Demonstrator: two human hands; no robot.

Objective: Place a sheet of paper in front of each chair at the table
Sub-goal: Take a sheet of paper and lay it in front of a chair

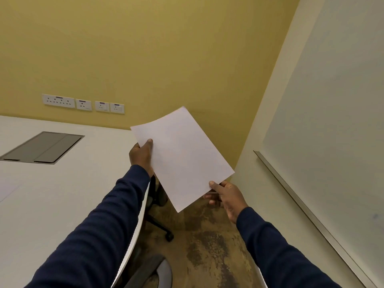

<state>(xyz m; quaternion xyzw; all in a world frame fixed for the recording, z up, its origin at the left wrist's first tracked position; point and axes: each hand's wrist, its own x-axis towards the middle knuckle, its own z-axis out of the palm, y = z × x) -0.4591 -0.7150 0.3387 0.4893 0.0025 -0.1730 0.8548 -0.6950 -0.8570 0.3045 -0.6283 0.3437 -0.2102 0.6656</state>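
I hold a blank white sheet of paper [182,159] in the air, just past the right edge of the white table [68,183]. My left hand [141,155] pinches its left edge with the thumb on top. My right hand [226,197] grips its lower right corner. Under the sheet a black chair [159,196] is tucked at the table's edge, mostly hidden. Another chair's grey seat [153,271] shows at the bottom. A faint sheet [8,190] lies on the table at the far left.
A grey cable hatch [43,147] is set into the tabletop. Wall sockets [83,103] line the yellow wall behind. A whiteboard with a metal ledge [307,210] covers the right wall. Mottled brown floor [207,246] runs between table and wall.
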